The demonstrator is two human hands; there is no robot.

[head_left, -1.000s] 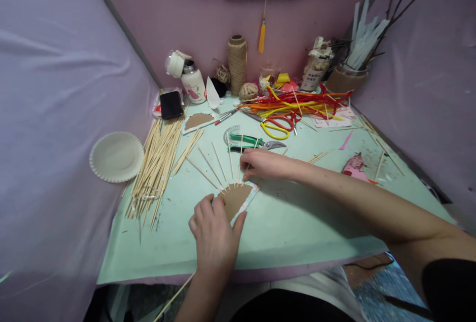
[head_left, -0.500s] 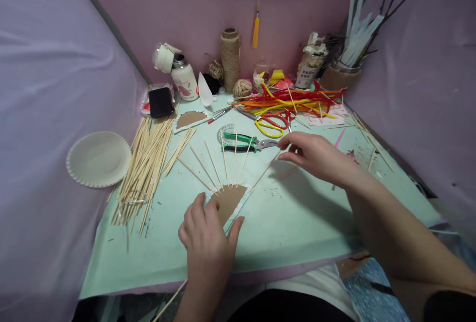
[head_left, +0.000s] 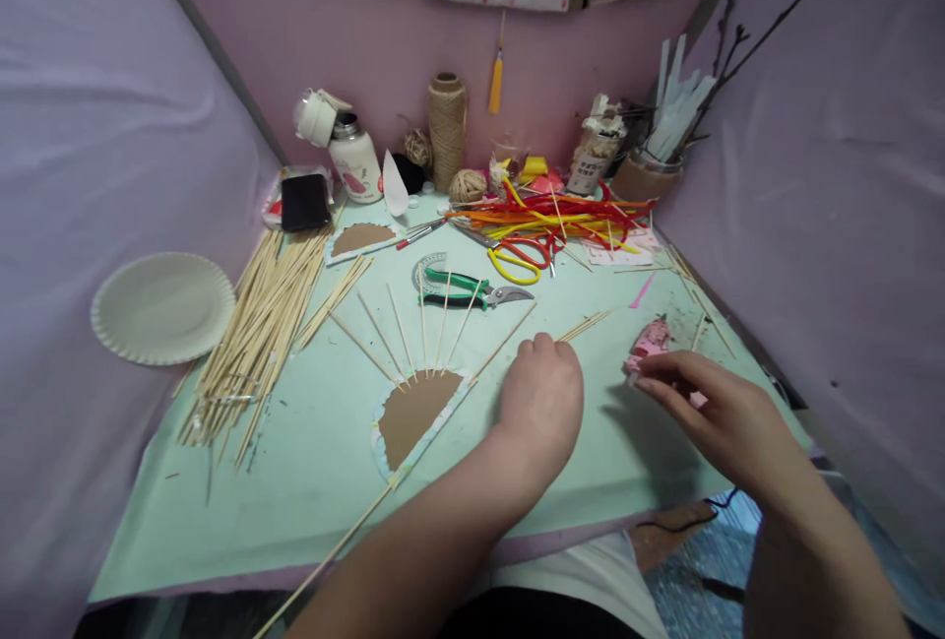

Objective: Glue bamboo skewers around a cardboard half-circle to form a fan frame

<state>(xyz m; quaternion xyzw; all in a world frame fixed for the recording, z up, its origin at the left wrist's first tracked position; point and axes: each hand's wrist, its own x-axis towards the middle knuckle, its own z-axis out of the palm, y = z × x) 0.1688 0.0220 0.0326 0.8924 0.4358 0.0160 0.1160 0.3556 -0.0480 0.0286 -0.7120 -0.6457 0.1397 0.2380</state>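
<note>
A half-round piece of brown cardboard (head_left: 420, 413) with a pale blue scalloped edging lies on the table. Several thin wooden sticks fan out from its curved edge, and one long stick (head_left: 325, 560) runs along its straight side, past the table's front edge. My left hand (head_left: 542, 398) is right of it, fingers curled down at the table beside short cut sticks (head_left: 587, 324); whatever its fingertips hold is hidden. Farther right, my right hand (head_left: 716, 417) is closed on a pink tool that looks like a hot glue gun (head_left: 642, 353), partly covered by the fingers.
Green-handled pruning shears (head_left: 458, 289) lie beyond the fan, near scissors (head_left: 521, 260) and red and yellow strips (head_left: 561, 216). At left are a stick bundle (head_left: 258, 324) and a paper plate (head_left: 162, 309). A bottle (head_left: 356, 166), twine spool (head_left: 447, 132) and jars line the back.
My left hand has left the cardboard and moved right to the short sticks. My right hand has come away from the rightmost stick, moving right and nearer to the pink tool. The view has shifted.
</note>
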